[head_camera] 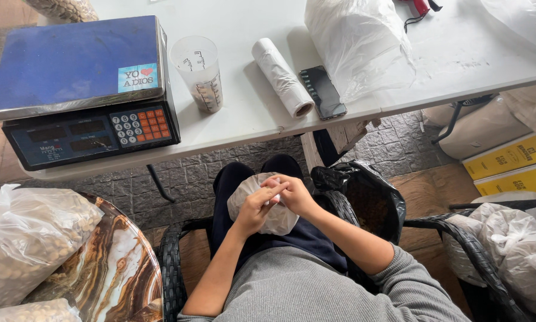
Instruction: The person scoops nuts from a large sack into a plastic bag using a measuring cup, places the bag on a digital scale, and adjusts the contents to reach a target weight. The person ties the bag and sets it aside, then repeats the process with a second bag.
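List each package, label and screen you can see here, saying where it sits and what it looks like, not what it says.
Scale: table's left end, blue top, dark display panel, orange and grey keys.
Sticker: scale's top corner, light blue rectangle.
Phone: table edge, black, screen dark.
Yellow boxes: floor at right, flat.
Small clear bag: on lap, in both hands' grip.

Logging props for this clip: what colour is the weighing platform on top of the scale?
Blue, with a small sticker near one corner: the scale platform, clearest in the head view.
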